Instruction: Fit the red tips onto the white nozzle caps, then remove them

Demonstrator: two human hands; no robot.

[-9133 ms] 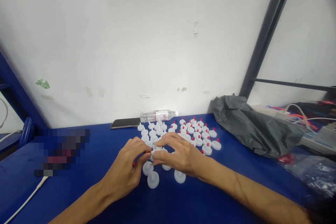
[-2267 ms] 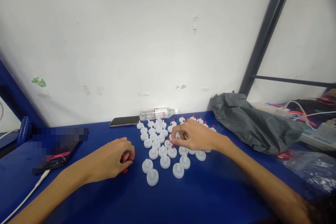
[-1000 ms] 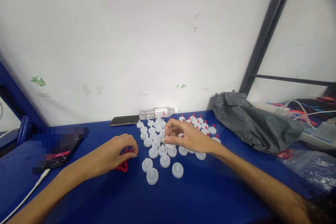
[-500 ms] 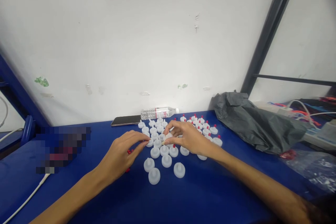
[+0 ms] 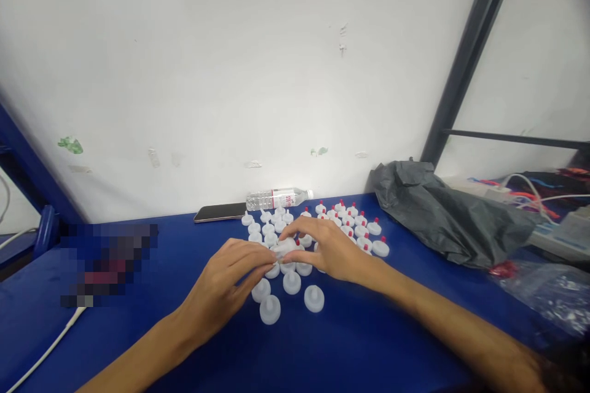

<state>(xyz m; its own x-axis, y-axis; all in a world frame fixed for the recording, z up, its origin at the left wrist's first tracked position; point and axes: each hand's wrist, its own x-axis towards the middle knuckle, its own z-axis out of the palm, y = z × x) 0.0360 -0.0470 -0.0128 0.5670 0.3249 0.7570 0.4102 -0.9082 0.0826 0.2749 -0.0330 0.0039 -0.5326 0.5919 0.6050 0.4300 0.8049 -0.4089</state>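
"So, where's the white cap (image 5: 286,248)?"

"Between the hands, above the blue table (image 5: 295,356). Make it the dial's centre, wall (image 5: 230,73) at twelve. The right hand (image 5: 338,252) comes from four o'clock, its thumb and fingers curled part-way and closed round the cap's sides."

"And the left hand (image 5: 224,276)?"

"It reaches in from eight. Thumb and fingertips are nearly together against the cap's near-left side; whether they pinch anything small, I can't tell."

"How many others have red tips?"

"A good share, I'd judge. The red-tipped caps (image 5: 380,248) crowd between one and three o'clock. The bare caps (image 5: 270,310) stand from ten round to twelve, with a few more between five and seven."

"No firm count, then?"

"No, the hands cover several in the middle, and the held one's spout is too blurred for me to say if it's tipped."

"Anything else unclear?"

"A pixelated patch (image 5: 110,267) hides whatever the white cable (image 5: 50,344) meets at nine. Out past three, the dark bag (image 5: 442,215) covers its own contents, and the clear plastic (image 5: 544,301) at four runs into shadow."
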